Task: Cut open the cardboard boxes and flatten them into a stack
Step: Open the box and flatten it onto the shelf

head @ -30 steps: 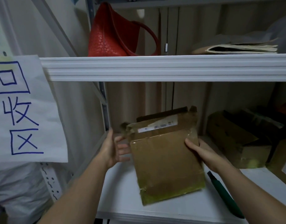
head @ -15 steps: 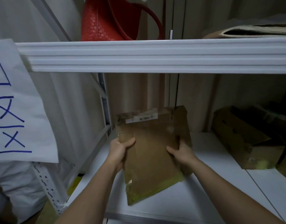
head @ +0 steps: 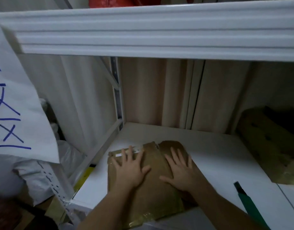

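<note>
Both hands, left (head: 130,168) and right (head: 181,170), press spread-fingered on the seemingly flattened box (head: 153,193).

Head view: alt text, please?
Both hands, left hand and right hand, press a flattened cardboard box flat on a white shelf. A green box cutter lies right; another cardboard box sits behind it.

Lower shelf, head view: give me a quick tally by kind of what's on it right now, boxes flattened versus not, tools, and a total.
Flattened cardboard box, under both palms: 1
Unflattened cardboard box, right side: 1
Green-handled cutter: 1
Total: 3
Left hand and right hand press flat, fingers spread.
</note>
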